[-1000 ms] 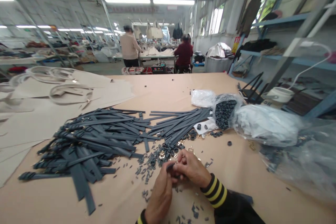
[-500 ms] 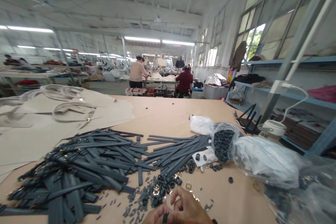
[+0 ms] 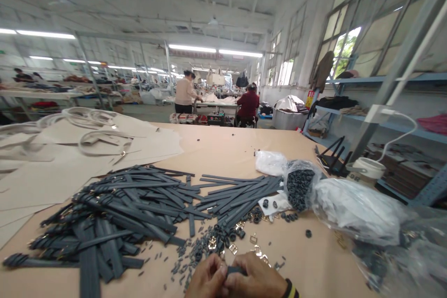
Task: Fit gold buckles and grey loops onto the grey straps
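At the bottom centre, my left hand (image 3: 206, 277) and my right hand (image 3: 256, 277) meet, fingers pinched together. A short length of dark grey strap (image 3: 236, 270) shows between them, gripped by the right fingers and meeting the left fingertips. The rest of that strap is hidden by my hands. Gold buckles (image 3: 233, 248) and small dark loops (image 3: 198, 255) lie on the table just beyond my fingers. A fan of flat dark straps (image 3: 240, 198) reaches away behind them. Left of my hands is a large heap of dark straps with buckles (image 3: 129, 209).
Beige bag panels with handles (image 3: 153, 144) cover the far left of the table (image 3: 216, 149). On the right are a clear bag of dark loops (image 3: 299, 186), white plastic bags (image 3: 359, 209) and a black router (image 3: 333, 158). Two people (image 3: 185, 93) work at a farther table.
My hands have drawn closer together, and the right has turned over the strap, which now lies sideways between them. The whole view has shifted slightly.
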Action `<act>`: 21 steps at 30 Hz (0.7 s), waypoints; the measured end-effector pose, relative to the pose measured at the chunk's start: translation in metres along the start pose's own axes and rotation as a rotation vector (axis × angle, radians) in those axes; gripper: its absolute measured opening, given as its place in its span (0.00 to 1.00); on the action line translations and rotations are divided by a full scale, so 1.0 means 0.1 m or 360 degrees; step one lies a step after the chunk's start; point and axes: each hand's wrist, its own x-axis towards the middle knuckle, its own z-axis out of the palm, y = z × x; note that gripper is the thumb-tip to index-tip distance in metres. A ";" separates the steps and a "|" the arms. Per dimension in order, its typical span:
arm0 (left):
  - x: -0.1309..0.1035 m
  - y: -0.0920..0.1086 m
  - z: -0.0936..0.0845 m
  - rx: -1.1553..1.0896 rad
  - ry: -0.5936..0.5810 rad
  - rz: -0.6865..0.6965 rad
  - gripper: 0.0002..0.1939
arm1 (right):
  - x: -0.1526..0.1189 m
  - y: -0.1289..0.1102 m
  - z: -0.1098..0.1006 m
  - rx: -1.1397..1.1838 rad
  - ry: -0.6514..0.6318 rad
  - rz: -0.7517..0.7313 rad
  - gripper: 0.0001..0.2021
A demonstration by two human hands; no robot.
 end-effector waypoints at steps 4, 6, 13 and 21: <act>-0.05 0.08 0.02 0.0007 -0.0045 -0.0012 0.18 | -0.03 -0.04 -0.03 0.0206 -0.0113 -0.0027 0.20; -0.05 0.10 0.01 0.0006 -0.0073 -0.0014 0.18 | -0.03 -0.03 -0.06 0.0351 -0.0200 0.0009 0.22; -0.01 0.02 -0.05 -0.0083 -0.0104 -0.0032 0.17 | -0.01 0.06 -0.05 0.0681 -0.0240 0.0199 0.17; -0.02 -0.01 0.01 0.0048 -0.0206 -0.0199 0.16 | -0.02 -0.10 -0.01 0.0343 -0.0096 0.0116 0.09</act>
